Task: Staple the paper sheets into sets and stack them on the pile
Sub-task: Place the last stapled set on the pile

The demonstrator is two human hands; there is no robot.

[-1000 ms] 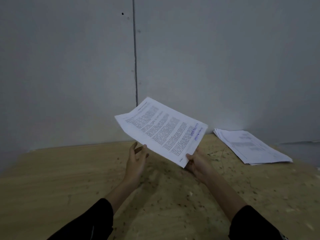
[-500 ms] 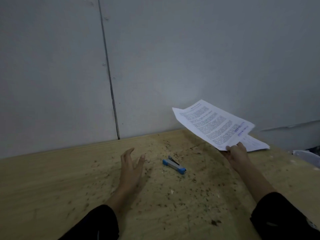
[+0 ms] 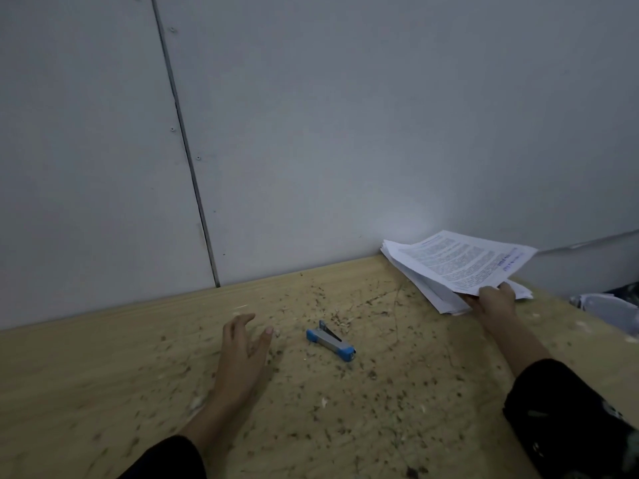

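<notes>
My right hand (image 3: 495,302) pinches the near edge of a printed paper set (image 3: 463,262) and holds it just over the pile of sheets (image 3: 432,288) at the far right of the wooden table, by the wall. The set's far end lies low over the pile; whether it touches I cannot tell. A small blue and silver stapler (image 3: 331,340) lies on the table in the middle. My left hand (image 3: 242,354) hovers or rests to the left of the stapler, fingers spread and relaxed, holding nothing.
The wooden table (image 3: 103,392) is speckled with dark debris and bits. A grey panelled wall (image 3: 311,133) runs close behind it. Beyond the table's right edge lies a crumpled pale object (image 3: 608,305).
My right hand has carried the paper set rightward and down onto the pile. My left hand let go of the set and stays open left of the stapler.
</notes>
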